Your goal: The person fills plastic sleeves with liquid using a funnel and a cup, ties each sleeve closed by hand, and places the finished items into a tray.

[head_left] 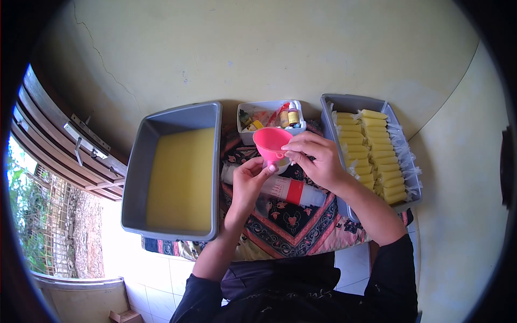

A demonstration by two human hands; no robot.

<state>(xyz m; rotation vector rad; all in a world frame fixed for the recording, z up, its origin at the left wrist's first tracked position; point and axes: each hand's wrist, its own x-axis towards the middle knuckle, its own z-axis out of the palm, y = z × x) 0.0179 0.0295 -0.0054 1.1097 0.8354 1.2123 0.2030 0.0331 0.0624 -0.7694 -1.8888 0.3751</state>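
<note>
A pink funnel is held up over the middle of the table, its wide mouth facing up. My left hand pinches the narrow spout from below. My right hand grips the rim at the right side, fingers closed. Something pale and translucent shows just under the funnel between the hands; I cannot make out what it is. Beneath my hands, a clear plastic packet with a red label lies across the patterned cloth.
A large grey tub of yellow liquid stands on the left. At the right, another grey tub holds rows of filled yellow plastic tubes. A small white box with little bottles sits behind the funnel. An open window is at far left.
</note>
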